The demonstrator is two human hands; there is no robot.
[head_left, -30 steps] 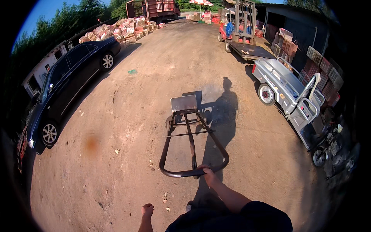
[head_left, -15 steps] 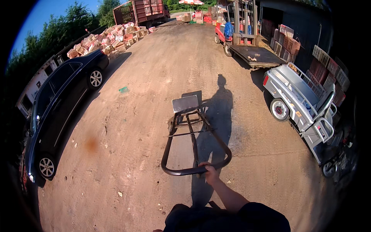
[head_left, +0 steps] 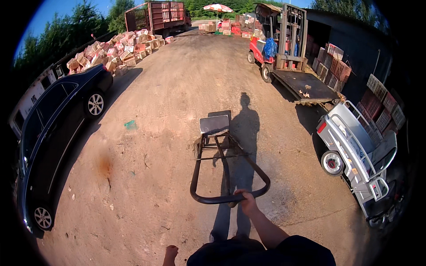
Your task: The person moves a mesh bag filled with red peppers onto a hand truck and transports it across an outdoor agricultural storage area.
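Observation:
A dark metal hand truck (head_left: 226, 166) with a rounded handle bar stands tilted in front of me, its grey flat plate (head_left: 214, 125) at the far end. My right hand (head_left: 248, 201) is wrapped round the near bar of its handle, right of the middle strut. Down at the lower edge, my left hand (head_left: 171, 252) hangs at my side with its fingers curled. I see nothing in it, and it is apart from the hand truck.
A dark car (head_left: 66, 111) is parked on the left, with heaped crates (head_left: 117, 51) and a red truck (head_left: 166, 17) beyond. On the right are a red forklift (head_left: 266, 48) with a dark platform (head_left: 306, 84), a silver cargo tricycle (head_left: 350, 142) and stacked crates (head_left: 330, 66).
The car and tricycle have shifted nearer in the picture as I move forward with the hand truck. My left hand has come into view; the right keeps its grip.

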